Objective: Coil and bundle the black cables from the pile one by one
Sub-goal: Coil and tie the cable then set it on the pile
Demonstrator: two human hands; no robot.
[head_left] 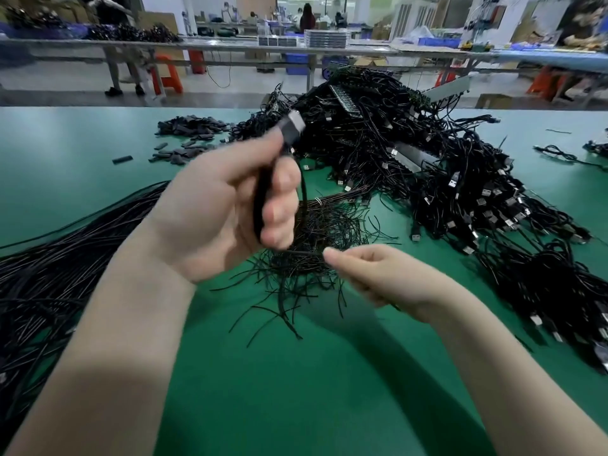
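Item: coiled black cable (263,199), held upright above the green counter (296,390); its metal plug (293,124) stands out above the fingers.
Left hand (217,205): grip clamped round the coil, fingers curled across its front, thumb behind.
Right hand (371,274): grip pinched together on a thin black tie (304,254) that runs towards the foot of the coil.
Below the hands: heap of loose black ties (306,274) on the counter.
Far right: large cable pile (444,179) with many USB plugs showing.
Left: sheaf of long straight black cables (49,274).
Far left: scatter of small dark sleeves (187,133).
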